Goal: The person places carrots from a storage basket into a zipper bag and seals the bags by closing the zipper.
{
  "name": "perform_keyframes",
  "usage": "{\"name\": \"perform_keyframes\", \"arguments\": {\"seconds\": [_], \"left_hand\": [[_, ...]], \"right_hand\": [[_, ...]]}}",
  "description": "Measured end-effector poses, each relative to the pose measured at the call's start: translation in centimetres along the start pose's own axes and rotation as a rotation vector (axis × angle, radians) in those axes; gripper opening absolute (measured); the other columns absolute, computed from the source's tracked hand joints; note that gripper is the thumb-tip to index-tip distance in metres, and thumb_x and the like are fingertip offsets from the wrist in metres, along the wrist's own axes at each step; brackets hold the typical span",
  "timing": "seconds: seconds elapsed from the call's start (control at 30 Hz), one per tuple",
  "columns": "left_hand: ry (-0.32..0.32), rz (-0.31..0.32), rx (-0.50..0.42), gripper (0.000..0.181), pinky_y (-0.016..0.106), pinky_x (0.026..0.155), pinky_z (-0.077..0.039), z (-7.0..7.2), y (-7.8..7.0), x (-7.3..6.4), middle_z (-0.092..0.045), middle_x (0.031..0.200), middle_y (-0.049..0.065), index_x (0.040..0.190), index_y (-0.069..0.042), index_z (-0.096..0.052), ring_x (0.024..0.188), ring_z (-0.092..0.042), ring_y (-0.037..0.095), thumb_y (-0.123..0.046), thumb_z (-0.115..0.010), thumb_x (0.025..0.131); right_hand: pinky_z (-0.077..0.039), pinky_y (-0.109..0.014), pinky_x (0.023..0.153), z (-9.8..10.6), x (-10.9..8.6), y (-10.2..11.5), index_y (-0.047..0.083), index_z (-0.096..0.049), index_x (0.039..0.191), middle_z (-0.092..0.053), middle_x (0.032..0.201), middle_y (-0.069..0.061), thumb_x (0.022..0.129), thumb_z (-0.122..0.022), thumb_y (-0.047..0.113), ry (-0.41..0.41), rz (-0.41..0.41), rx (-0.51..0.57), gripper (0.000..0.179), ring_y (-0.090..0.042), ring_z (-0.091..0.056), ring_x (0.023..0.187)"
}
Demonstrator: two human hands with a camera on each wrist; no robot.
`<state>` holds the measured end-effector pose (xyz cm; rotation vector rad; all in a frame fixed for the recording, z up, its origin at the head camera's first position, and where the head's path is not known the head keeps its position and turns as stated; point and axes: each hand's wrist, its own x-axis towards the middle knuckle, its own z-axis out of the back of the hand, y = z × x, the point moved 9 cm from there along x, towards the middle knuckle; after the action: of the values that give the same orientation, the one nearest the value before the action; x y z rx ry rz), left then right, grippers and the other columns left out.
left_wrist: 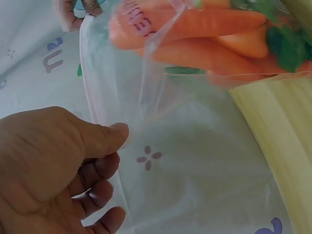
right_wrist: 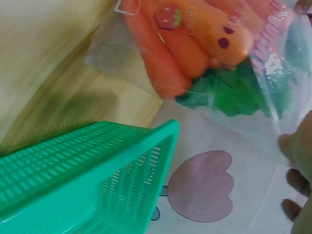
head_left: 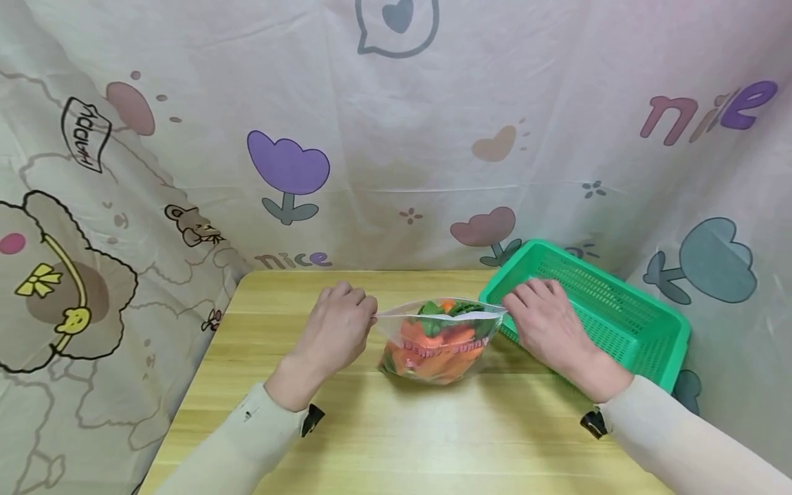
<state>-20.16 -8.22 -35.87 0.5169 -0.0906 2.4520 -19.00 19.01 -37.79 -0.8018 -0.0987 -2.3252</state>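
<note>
Between my two hands is a clear zip bag [head_left: 442, 350] with pink printing, its mouth at the top. Orange carrots [left_wrist: 209, 41] and green leaves [right_wrist: 234, 92] fill its lower part. My left hand [head_left: 342, 323] pinches the left end of the zip strip between thumb and forefinger, the other fingers curled below in the left wrist view. At the strip's opposite end, my right hand [head_left: 547, 326] pinches the corner. The rim bows apart in the middle, with leaves and orange showing behind the front edge.
A green plastic basket [head_left: 643, 340] with slotted walls stands at the right, partly behind my right hand and forearm. The wooden table [head_left: 396, 440] reaches back to a printed cloth [head_left: 396, 172] hanging behind and along the sides.
</note>
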Motion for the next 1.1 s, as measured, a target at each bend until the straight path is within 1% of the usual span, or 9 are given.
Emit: {"name": "perform_keyframes", "arguments": {"seconds": [0.17,0.33,0.47,0.53,0.6,0.7,0.8,0.93,1.1], "left_hand": [[0.023,0.014,-0.044,0.011,0.038,0.074,-0.042,0.2,-0.2,0.2,-0.065,0.083,0.001,0.091,-0.013,-0.07,0.084,-0.054,0.025,-0.017,-0.08,0.093],[0.041,0.013,-0.097,0.012,0.04,0.076,-0.043,0.1,-0.4,0.8,-0.067,0.085,-0.001,0.091,-0.014,-0.071,0.087,-0.055,0.025,-0.021,-0.081,0.093],[-0.012,0.016,-0.082,0.011,0.04,0.075,-0.045,0.2,0.0,1.3,-0.07,0.085,0.0,0.09,-0.013,-0.073,0.088,-0.058,0.025,-0.02,-0.08,0.093],[-0.05,0.02,-0.058,0.01,0.041,0.074,-0.046,0.5,0.3,1.3,-0.071,0.086,0.001,0.089,-0.013,-0.074,0.088,-0.058,0.026,-0.019,-0.081,0.093],[-0.054,0.015,-0.024,0.011,0.041,0.075,-0.046,0.6,0.3,1.1,-0.071,0.085,0.0,0.088,-0.014,-0.074,0.087,-0.058,0.026,-0.02,-0.083,0.091],[0.002,-0.011,0.017,0.014,0.04,0.075,-0.044,0.1,0.1,0.6,-0.07,0.082,-0.002,0.086,-0.015,-0.074,0.085,-0.055,0.024,-0.022,-0.085,0.088],[0.046,-0.005,0.013,0.015,0.039,0.075,-0.043,-0.2,0.0,0.4,-0.069,0.082,-0.003,0.085,-0.017,-0.073,0.085,-0.054,0.023,-0.022,-0.087,0.087],[0.047,0.021,-0.049,0.013,0.04,0.075,-0.042,-0.1,0.2,0.5,-0.069,0.083,-0.003,0.086,-0.017,-0.073,0.085,-0.053,0.023,-0.019,-0.086,0.087],[0.016,-0.007,-0.06,0.011,0.041,0.077,-0.041,0.2,-0.2,0.7,-0.069,0.084,-0.003,0.087,-0.016,-0.075,0.086,-0.053,0.023,-0.017,-0.086,0.087]], "right_hand": [[-0.043,-0.048,0.076,-0.4,-0.2,0.5,0.009,-0.061,0.09,-0.064,0.085,-0.008,0.098,-0.04,0.009,0.056,0.01,-0.003,0.022,-0.033,-0.058,0.084],[-0.045,-0.049,0.08,-0.5,-0.2,0.9,0.009,-0.063,0.092,-0.064,0.088,-0.006,0.094,-0.055,0.007,0.083,0.031,0.016,0.008,-0.032,-0.059,0.088],[-0.046,-0.05,0.079,0.0,0.0,0.4,0.009,-0.066,0.093,-0.068,0.089,-0.007,0.092,-0.066,0.01,0.025,-0.012,0.04,0.001,-0.032,-0.061,0.087],[-0.046,-0.051,0.079,0.4,0.0,-0.2,0.008,-0.067,0.093,-0.07,0.089,-0.008,0.091,-0.07,0.009,-0.021,-0.06,0.045,0.004,-0.033,-0.062,0.086],[-0.045,-0.05,0.078,0.5,-0.1,-0.6,0.008,-0.066,0.092,-0.07,0.088,-0.008,0.091,-0.072,0.01,-0.03,-0.087,0.027,0.007,-0.033,-0.061,0.085],[-0.045,-0.05,0.078,-0.1,-0.1,-0.3,0.008,-0.065,0.089,-0.068,0.085,-0.007,0.092,-0.071,0.01,0.025,-0.07,-0.005,0.007,-0.032,-0.059,0.084],[-0.044,-0.05,0.079,-0.6,0.0,0.0,0.008,-0.065,0.089,-0.067,0.085,-0.006,0.093,-0.069,0.006,0.085,-0.058,-0.012,0.006,-0.031,-0.057,0.086],[-0.046,-0.051,0.084,-1.0,0.3,0.3,0.009,-0.069,0.1,-0.07,0.094,-0.006,0.09,-0.073,0.005,0.118,-0.097,0.083,0.011,-0.03,-0.06,0.093],[-0.046,-0.051,0.091,-1.9,1.0,1.1,0.01,-0.068,0.111,-0.071,0.103,-0.004,0.091,-0.075,0.011,0.174,-0.098,0.191,0.021,-0.026,-0.063,0.1]]}}
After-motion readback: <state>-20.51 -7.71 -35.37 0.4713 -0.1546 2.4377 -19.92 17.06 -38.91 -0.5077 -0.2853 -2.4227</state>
